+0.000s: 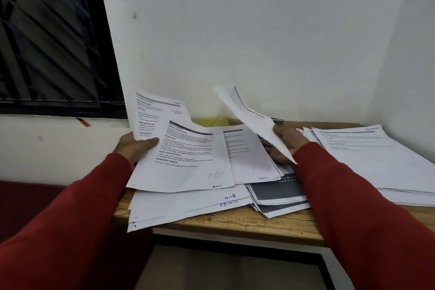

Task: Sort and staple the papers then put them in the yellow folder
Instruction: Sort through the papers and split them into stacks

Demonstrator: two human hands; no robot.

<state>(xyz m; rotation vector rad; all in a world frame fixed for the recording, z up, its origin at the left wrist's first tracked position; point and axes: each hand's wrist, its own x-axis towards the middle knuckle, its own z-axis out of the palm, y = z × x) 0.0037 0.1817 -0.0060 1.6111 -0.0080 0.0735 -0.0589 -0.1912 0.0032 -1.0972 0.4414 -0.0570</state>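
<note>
1. The left hand [134, 148] holds a small sheaf [164, 139] of printed sheets at its left edge, thumb on top and fingers underneath; the grip is pinching the sheaf, which lifts off the surface [235, 221] with its top page curling up toward the wall.
2. The front page of that sheaf shows headings such as "TASK GOAL" and "TASK DESCRIPTION", with a handwritten mark near its lower right corner.
3. The right hand [286, 146] holds one sheet [249, 117] tilted steeply, seen almost edge-on; its thumb lies on the sheet's upper face and the palm is under it, so the grip is pinching that sheet.
4. Loose pages [188, 205] lie fanned on the surface under the sheaf, some overhanging the near edge; two show blue handwritten page numbers.
5. Pages with dark printed blocks [277, 193] lie just beside them, partly under the right sleeve [353, 207].
6. A thicker stack [376, 162] rests at the right end of the surface, apart from both hands.
7. The yellow folder [213, 121] lies at the back by the wall, mostly hidden behind the sheaf.
8. A small dark and metal thing [277, 121] shows behind the tilted sheet; I cannot tell what it is.
9. A window [47, 42] fills the upper left.
</note>
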